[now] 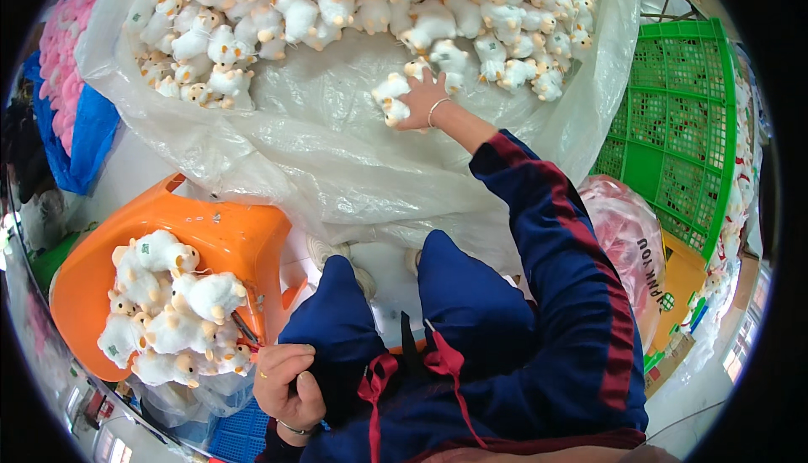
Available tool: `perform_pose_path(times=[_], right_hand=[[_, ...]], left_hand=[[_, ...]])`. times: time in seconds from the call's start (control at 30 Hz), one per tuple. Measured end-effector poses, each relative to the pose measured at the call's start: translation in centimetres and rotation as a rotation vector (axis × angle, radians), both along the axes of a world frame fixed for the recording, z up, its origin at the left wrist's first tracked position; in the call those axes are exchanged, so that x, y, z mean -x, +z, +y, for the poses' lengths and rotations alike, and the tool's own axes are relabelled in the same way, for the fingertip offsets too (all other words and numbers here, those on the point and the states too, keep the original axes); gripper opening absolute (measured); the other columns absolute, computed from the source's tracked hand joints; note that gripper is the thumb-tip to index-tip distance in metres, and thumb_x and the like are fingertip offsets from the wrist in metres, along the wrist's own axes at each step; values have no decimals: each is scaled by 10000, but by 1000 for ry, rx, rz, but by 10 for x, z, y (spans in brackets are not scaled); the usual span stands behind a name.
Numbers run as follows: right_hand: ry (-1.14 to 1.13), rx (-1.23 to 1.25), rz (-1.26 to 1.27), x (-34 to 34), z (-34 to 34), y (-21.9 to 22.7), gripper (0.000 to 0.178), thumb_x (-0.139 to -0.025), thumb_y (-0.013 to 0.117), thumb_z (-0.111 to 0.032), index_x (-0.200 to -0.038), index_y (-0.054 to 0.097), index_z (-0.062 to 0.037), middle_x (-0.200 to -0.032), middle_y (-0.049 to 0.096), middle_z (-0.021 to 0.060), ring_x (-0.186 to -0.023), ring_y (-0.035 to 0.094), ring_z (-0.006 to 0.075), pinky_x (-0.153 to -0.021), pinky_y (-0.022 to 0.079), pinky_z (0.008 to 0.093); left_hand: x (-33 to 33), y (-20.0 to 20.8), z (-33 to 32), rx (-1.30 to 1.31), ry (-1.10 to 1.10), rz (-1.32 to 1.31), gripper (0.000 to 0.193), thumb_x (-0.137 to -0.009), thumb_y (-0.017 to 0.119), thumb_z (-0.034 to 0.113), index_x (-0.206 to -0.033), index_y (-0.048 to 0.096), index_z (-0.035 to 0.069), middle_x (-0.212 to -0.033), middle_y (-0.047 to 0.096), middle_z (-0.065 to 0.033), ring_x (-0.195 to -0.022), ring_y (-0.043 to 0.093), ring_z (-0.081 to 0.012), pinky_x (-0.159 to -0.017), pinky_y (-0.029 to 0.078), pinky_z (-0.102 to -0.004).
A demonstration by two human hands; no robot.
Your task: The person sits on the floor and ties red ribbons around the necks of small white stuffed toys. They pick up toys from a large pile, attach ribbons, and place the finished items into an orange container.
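Observation:
At the pile's near edge, my right hand (423, 103) reaches out with its fingers spread, touching a small white plush animal (390, 91). Another white plush animal (450, 57) lies just beyond its fingertips. My left hand (289, 384) is low on the left, beside my knee, with its fingers curled in; whatever it may hold is hidden. Several white plush animals (172, 328) with tan muzzles and feet are heaped on an orange plastic chair (227, 223). Beside my left hand, a thin dark tool (244, 327) with a red end shows against the chair.
A large pile of white plush animals (295, 17) lies on a clear plastic sheet (311, 126). Green plastic crates (673, 118) stand at right, above a pink-and-white plastic bag (619, 236). Pink plush items (71, 50) sit in a blue bag (93, 130) at far left.

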State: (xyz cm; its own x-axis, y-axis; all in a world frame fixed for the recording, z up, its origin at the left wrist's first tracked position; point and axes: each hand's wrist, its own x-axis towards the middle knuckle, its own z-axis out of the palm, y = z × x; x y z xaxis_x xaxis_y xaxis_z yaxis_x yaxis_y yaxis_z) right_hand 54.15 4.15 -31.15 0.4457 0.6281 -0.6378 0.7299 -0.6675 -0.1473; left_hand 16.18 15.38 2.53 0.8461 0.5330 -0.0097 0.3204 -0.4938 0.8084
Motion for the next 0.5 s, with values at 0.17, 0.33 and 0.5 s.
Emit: perform_pose_path(times=[0.17,0.33,0.5], right_hand=[[63,200,112,-29,8,-50,974,-684,615,-809,-1427,624,-181,-1515,471,205,-1479,293,456,-1125,255,709],[-100,208,407,-66,-1,-37,1327,-681,559,-920,-1582,307,21,-1576,400,265,-1409,465,371,-1146,392,440],[-324,20,222,-40,-23,-57,1187,-677,624,-873,-1595,373,-163,-1621,268,284,-1405,430,480,-1158,374,478]], left_hand=[[0,3,3,-7,55,7,109,-901,614,98,-929,652,0,-898,708,-173,-775,660,-270,-736,510,-343],[8,3,5,5,63,-1,131,-921,601,111,-939,643,-12,-917,696,-178,-801,642,-267,-764,499,-350],[17,2,8,58,68,-27,165,-946,579,120,-964,636,-33,-946,676,-187,-861,620,-266,-820,487,-363]])
